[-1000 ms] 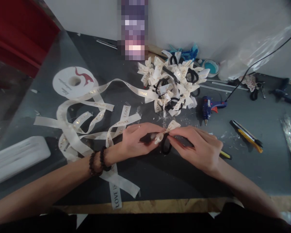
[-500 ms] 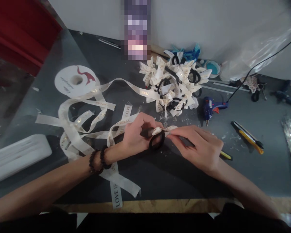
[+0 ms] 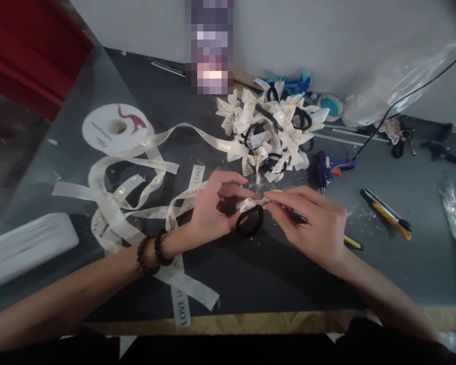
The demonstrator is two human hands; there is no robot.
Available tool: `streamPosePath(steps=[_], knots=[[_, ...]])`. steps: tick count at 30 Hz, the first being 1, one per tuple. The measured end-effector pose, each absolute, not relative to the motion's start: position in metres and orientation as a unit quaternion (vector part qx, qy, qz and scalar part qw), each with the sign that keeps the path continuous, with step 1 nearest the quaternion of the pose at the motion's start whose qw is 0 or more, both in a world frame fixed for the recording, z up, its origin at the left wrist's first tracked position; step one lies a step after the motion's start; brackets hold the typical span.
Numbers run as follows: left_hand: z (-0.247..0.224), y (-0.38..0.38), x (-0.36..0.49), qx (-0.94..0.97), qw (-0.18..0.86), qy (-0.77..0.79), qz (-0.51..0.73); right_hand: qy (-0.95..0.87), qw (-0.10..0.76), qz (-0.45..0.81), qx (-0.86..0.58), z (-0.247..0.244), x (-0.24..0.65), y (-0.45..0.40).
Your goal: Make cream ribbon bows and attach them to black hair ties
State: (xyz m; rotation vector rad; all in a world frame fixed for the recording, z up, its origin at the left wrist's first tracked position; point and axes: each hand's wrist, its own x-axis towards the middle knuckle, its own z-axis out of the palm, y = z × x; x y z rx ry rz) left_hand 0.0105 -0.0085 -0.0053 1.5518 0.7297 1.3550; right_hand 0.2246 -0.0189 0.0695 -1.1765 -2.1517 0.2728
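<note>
Between my two hands is a black hair tie with a cream printed ribbon fastened at its top. My left hand pinches the ribbon's left side, its thumb at the edge of the hair tie. From the right, my right hand grips the ribbon between thumb and fingertips. The black loop hangs below the fingers, above the dark table. Just beyond my hands lies a pile of finished ribbon bows on black hair ties. Loose lengths of the same ribbon lie around my left forearm.
A white ribbon spool lies at left, a white plastic box nearer. To the right are a blue glue gun with a black cord and a yellow utility knife. A roll of tape stands by the wall.
My right fingertips have moved slightly up and left along the ribbon, closer to my left hand. The black loop has turned and now shows more of its opening. The view has shifted slightly.
</note>
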Motion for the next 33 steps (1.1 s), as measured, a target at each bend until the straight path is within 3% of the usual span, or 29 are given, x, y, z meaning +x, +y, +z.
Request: streamPosePath(steps=[19, 33], knots=[[-0.0026, -0.0049, 0.0138, 0.625, 0.475, 0.306, 0.538, -0.822, 0.315, 0.138, -0.454, 0.0653, 0.2248, -0.0176], [-0.0072, -0.0082, 0.0126, 0.609, 0.504, 0.350, 0.503, -0.850, 0.307, 0.032, -0.427, 0.0599, 0.2272, -0.0156]])
